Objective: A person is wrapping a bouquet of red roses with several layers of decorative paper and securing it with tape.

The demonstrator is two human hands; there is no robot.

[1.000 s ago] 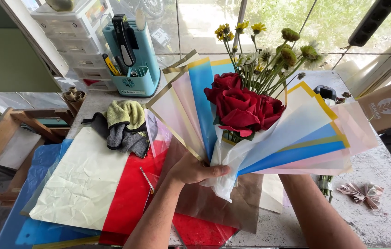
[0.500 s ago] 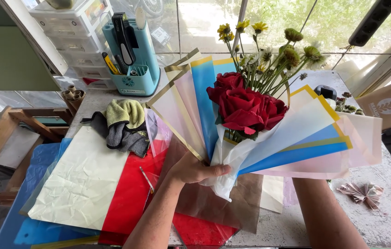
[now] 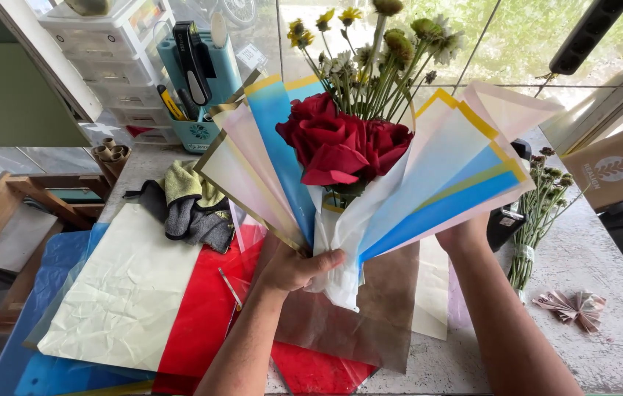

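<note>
Left hand (image 3: 298,265) fingers clamp the gathered base of a red rose bouquet (image 3: 341,143), while the right hand (image 3: 464,235) sits behind its fanned wrapping paper (image 3: 443,183), fingers hidden.

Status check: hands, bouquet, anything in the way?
Left hand gripping bouquet at its base. Right hand behind the wrapping paper, fingers hidden. Nothing in the way.
</note>
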